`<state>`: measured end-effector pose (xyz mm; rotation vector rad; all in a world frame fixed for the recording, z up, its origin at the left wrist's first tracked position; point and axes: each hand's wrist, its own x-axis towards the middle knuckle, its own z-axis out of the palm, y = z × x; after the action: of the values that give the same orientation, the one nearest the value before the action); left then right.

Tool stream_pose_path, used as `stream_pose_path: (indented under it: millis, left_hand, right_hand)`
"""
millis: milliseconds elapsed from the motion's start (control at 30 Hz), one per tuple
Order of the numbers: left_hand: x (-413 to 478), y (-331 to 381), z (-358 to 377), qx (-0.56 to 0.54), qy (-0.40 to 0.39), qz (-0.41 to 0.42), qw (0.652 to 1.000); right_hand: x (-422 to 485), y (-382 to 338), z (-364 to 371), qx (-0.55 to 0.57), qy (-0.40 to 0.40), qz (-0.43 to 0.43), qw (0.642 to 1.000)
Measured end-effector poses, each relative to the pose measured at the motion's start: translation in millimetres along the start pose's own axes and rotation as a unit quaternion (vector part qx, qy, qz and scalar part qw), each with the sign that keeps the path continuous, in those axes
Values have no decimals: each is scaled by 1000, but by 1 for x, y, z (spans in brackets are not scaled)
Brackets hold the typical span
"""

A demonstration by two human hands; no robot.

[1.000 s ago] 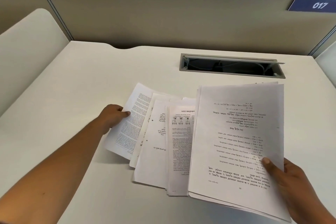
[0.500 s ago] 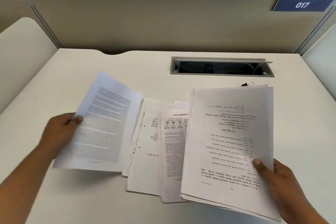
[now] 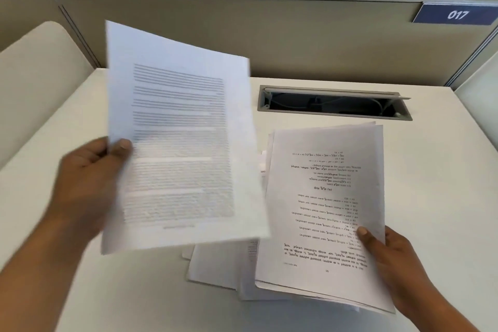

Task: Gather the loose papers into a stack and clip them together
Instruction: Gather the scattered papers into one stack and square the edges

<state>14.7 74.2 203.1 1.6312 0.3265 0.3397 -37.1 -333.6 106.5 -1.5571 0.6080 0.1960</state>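
Your hands are both closed on paper. Your left hand (image 3: 89, 178) pinches a single sheet (image 3: 177, 140) by its left edge, thumb on the printed face, and holds it raised off the desk (image 3: 431, 197), tilted a little and blurred. That sheet is white, with a dense block of printed lines filling most of the page and a short centred line near the bottom; the words cannot be read. Your right hand (image 3: 390, 259) grips a stack of papers (image 3: 323, 210) at its lower right side, thumb pressed on the top page. The top page carries short centred lines in its upper part, longer lines further down and bolder lines at the bottom, printed upside down to you. The stack's edges are uneven: several page edges fan out along the top and the bottom right.

Beneath and between the two lie the remaining loose papers (image 3: 215, 267), overlapping on the desk; the raised sheet and the stack cover most of them, so only their lower parts show, plus a sliver between the two.

The desk is pale. Behind the papers an open cable slot (image 3: 334, 102) is set into it, with dark cables inside. A beige partition (image 3: 296, 35) stands along the far edge and bears a blue sign (image 3: 455, 14) reading 017.
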Motion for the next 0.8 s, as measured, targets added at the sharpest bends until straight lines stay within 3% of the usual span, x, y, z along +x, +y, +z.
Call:
stream_pose_path:
  millis: [100,233,533,700,800]
  left_hand:
    - [-23,-15,50,-31,-90,-50,994]
    - [-44,-29,102,-5,-146,-113,983]
    - [-48,-43,129,30,-141,-178,973]
    - [-43,-40,133,-70,-239,-303,920]
    - [-43,-44,135,-57,-249,-269,929]
  right_hand:
    - [4,-2,7,4,-2,9,1000]
    - [5,-10,14,-16,-15,8,1000]
    - [0,-22,17,31,-64,-6,997]
    - [1,-23,19,13,-66,-34,997]
    - [4,-26,20,-3,-46,-33,998]
